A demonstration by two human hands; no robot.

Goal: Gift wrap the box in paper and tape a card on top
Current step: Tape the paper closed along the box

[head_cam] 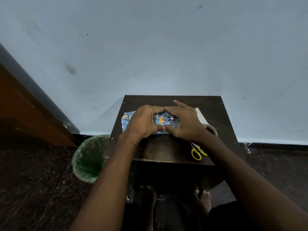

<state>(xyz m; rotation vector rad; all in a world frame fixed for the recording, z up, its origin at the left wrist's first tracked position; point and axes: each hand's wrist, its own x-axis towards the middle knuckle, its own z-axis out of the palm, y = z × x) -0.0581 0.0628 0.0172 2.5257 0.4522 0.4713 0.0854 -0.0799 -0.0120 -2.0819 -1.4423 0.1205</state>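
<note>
Box in blue patterned paper [166, 121] sits mid-bench on the dark wooden bench [166, 150], toward the far half. Both hands on it. Left hand [141, 122] covers the left part of the pkg, fingers curled over the far edge & thumb along the near edge, gripping the wrapped box. Right hand [185, 122] does the same on the right side, thumb on the near edge, most fingers curled over the far edge, one finger sticking up & outward. Fingertips of the 2 hands meet at the far top edge; thumbs nearly touch at the near edge, so only a small window of paper shows between them. Loose paper flap pokes out left of the left hand, lying on the bench. Behind the right hand: a white flat item [200, 115], partly hidden, can't tell what it is. Tape roll [210, 129] just beside the right wrist. Yellow-handled scissors [197, 151] near the bench's front right, partly under the right forearm. Green-lined waste bin [90, 158] on the floor left of the bench. Bare feet visible below the bench front.
</note>
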